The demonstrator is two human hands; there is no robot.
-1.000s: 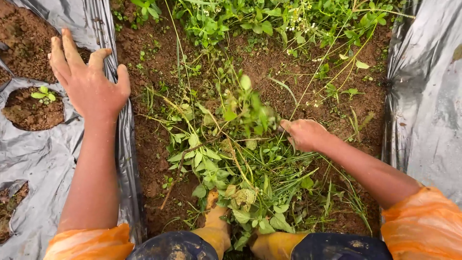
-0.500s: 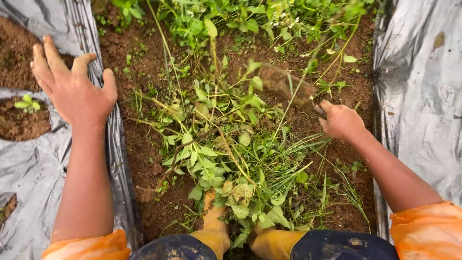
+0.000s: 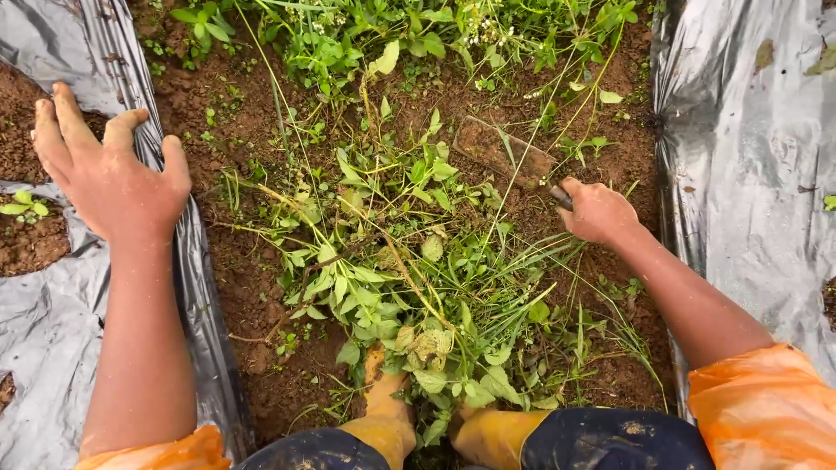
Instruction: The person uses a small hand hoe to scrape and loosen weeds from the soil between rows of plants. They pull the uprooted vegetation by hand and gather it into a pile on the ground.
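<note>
Boots: two yellow rubber boots (image 3: pixel 396 418) show at the bottom edge, toes pointing up the furrow, partly under cut leaves.
Sleeves: orange sleeves (image 3: pixel 766 405) end just above each elbow; both forearms are bare.
Weed heap: a loose pile of green weeds (image 3: pixel 409 287) – broad leaves and long grass blades – lies on the soil just ahead of the boots, between the two arms.
Soil strip: brown soil (image 3: pixel 261 278) runs up the middle, bare in patches on either side of the heap.
Right hand: the right hand (image 3: pixel 599 211) is closed in a fist around the dark handle of a small hoe; only a short stub of handle shows past the knuckles.
Hoe blade: the flat, soil-caked hoe blade (image 3: pixel 503 152) lies up and to the left of that fist, resting low among the weed stems at the far side of the heap.
Left hand: the left hand (image 3: pixel 109 178) is spread wide and holds nothing – palm down on the edge of the plastic sheet.
Plastic sheet: grey plastic mulch (image 3: pixel 52 322) covers the bed on the left, and a second stretch (image 3: pixel 749 174) covers the right.
Seedling: a small green seedling (image 3: pixel 26 207) stands in a hole in the left sheet, just beside the spread hand.
Far weeds: uncut green plants (image 3: pixel 418 35) with tiny white flowers crowd the top of the strip.
</note>
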